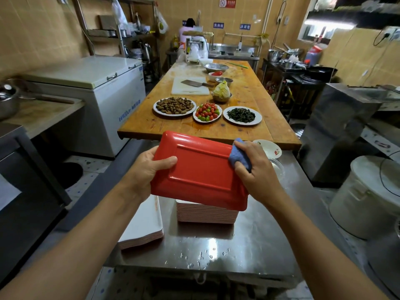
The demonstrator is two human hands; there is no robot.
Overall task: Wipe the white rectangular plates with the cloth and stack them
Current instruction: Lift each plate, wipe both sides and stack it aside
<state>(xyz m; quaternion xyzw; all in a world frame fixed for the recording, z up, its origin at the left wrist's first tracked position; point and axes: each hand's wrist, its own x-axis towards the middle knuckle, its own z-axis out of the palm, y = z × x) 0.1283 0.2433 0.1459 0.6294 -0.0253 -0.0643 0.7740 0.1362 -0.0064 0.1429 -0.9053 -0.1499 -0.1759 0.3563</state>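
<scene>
Wiping step: left hand (149, 167) holds the plate (200, 169), red underside up; right hand (252, 167) presses the cloth (238, 156) on it. Next, set it on the stack (205, 213) below the plate.

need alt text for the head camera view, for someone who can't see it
A person's left hand holds a rectangular plate, red underside up, while the right hand presses a blue cloth on its edge, above two plate stacks on a wet steel counter.

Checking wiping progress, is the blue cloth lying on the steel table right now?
No, the right hand holds the cloth against the red underside of the plate, above the table.
</scene>
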